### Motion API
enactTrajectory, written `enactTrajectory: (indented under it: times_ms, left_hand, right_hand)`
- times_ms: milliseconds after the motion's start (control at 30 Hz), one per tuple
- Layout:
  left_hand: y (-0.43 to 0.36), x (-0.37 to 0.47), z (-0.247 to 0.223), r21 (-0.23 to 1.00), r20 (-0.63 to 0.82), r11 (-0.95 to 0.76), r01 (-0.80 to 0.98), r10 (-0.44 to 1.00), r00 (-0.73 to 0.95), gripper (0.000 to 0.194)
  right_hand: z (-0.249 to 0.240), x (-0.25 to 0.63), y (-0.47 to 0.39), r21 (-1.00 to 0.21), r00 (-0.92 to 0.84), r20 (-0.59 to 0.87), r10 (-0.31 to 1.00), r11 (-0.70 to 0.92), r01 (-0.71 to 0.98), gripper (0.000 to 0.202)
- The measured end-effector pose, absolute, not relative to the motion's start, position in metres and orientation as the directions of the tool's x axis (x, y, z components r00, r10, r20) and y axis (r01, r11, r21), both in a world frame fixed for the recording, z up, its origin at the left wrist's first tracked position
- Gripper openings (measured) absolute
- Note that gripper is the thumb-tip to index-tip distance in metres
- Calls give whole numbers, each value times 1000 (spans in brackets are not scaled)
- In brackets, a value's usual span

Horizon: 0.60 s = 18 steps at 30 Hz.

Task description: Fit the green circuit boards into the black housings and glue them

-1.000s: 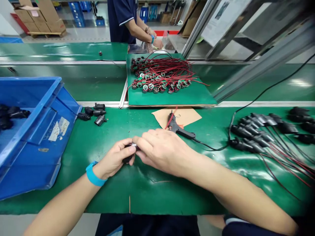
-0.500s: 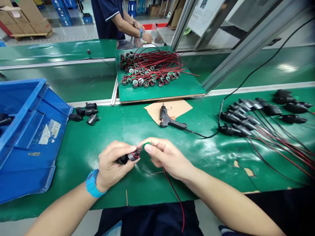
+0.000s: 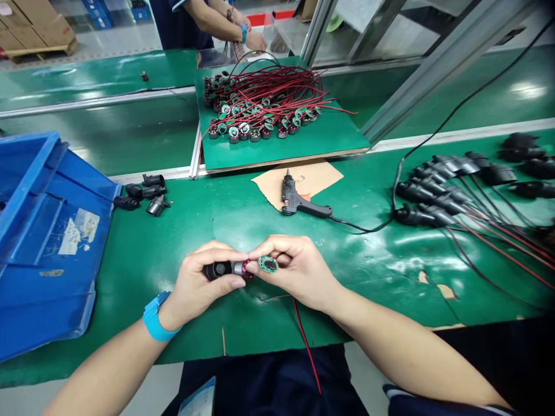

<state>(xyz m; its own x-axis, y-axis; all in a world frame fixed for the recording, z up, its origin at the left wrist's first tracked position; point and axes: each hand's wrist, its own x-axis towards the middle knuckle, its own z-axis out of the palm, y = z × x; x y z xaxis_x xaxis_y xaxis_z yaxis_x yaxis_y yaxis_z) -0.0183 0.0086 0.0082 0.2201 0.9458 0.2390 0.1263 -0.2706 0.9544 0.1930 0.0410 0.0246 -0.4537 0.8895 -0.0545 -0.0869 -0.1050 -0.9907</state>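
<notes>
My left hand (image 3: 206,274), with a blue wrist strap (image 3: 158,316), is closed around a black plastic housing (image 3: 218,270). At the housing's right end sits a small silver motor (image 3: 239,268) with red windings; how deep it sits I cannot tell. My right hand (image 3: 299,271) pinches the motor's red-wound end. A round green circuit board (image 3: 267,264) stands out by the right fingers, its face toward me. From under that hand a red wire (image 3: 307,346) hangs down past the table's front edge.
A black glue gun (image 3: 299,199) lies on cardboard (image 3: 323,173). Wired motors (image 3: 260,124) are heaped on a raised green board (image 3: 277,153). Black housings lie left (image 3: 156,205) and, wired, right (image 3: 433,196). A blue bin (image 3: 78,254) stands left; a co-worker's arms (image 3: 217,23) are behind.
My right fingers have moved from the circuit board onto the motor's end. The board has turned to show its face. More of the housing shows in my left hand.
</notes>
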Motion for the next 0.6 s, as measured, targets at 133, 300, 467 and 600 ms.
enactTrajectory:
  times_ms: [133, 300, 467, 600]
  left_hand:
    - [6, -14, 9, 996, 58, -67, 56, 986, 155, 30]
    - [1, -7, 9, 999, -31, 34, -20, 989, 146, 27]
    - [2, -13, 6, 998, -62, 57, 35, 980, 188, 55]
    - [0, -18, 2, 987, -66, 26, 159, 964, 256, 53]
  right_hand:
    - [23, 192, 36, -945, -386, 240, 891, 306, 117, 9]
    - [19, 189, 33, -701, -392, 543, 742, 658, 274, 9]
    - [25, 196, 40, -764, -365, 420, 831, 541, 351, 9]
    - [33, 204, 53, -915, -282, 234, 930, 309, 259, 10]
